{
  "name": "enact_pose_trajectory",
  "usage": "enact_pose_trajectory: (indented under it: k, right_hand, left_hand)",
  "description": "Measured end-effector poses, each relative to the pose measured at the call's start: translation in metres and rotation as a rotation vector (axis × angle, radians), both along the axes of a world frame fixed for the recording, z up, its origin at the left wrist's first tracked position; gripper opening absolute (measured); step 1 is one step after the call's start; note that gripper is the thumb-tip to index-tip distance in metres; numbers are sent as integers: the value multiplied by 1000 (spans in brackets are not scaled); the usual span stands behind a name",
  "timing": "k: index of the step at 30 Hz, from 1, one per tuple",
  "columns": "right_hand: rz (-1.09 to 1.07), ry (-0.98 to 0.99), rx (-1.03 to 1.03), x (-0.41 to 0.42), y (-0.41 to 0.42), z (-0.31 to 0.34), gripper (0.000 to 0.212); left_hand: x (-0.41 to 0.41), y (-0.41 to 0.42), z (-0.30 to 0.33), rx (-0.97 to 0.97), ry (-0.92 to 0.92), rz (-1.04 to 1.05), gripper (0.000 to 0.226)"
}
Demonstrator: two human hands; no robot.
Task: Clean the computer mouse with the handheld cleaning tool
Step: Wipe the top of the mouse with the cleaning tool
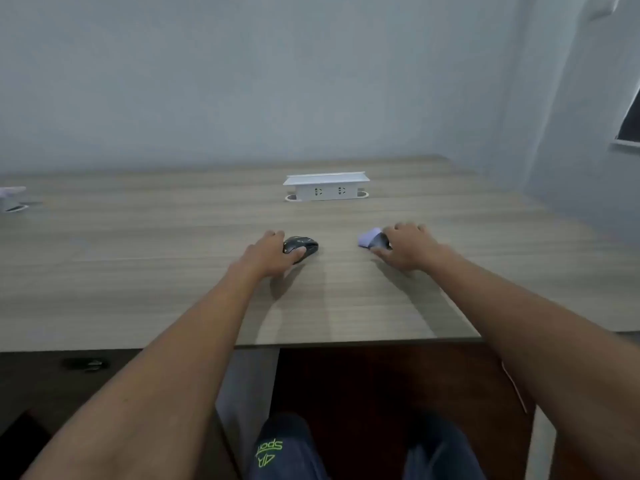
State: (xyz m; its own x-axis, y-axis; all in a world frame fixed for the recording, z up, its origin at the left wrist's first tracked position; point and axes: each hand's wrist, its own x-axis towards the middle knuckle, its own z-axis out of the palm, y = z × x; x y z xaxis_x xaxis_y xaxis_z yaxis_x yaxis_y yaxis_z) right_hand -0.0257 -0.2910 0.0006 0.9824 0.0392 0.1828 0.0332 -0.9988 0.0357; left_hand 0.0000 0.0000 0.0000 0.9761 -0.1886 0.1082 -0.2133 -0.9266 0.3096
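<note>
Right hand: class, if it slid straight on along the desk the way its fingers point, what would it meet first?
The right hand already holds the small lavender-and-grey handheld cleaning tool. Beyond, the wood-grain desk looks free; the white socket box probably lies left of that line, though depth is unclear.

The left hand (273, 251) covers the near end of the mouse (302, 246). The right hand (407, 245) hides most of the cleaning tool (372, 240). At the bench's (173, 271) far left corner, a white object (12, 199) is cut off and blurred.

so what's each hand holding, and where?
Left hand grips the black computer mouse at its rear; right hand grips the pale lilac cleaning tool at its near end.
</note>
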Motion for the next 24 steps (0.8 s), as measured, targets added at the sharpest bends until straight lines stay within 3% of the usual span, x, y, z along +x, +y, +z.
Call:
enact_pose_trajectory:
  k: [6, 11, 24]
  right_hand:
    - [42, -75, 7, 3, 0, -12, 38]
    - [77, -67, 156, 10, -2, -9, 23]
    - [147, -171, 563, 37, 9, 25, 20]
  left_hand:
    - [2, 3, -13, -10, -61, 0, 47]
    - [10, 3, -20, -43, -95, 0, 47]
    - [32, 4, -14, -173, -36, -90, 38]
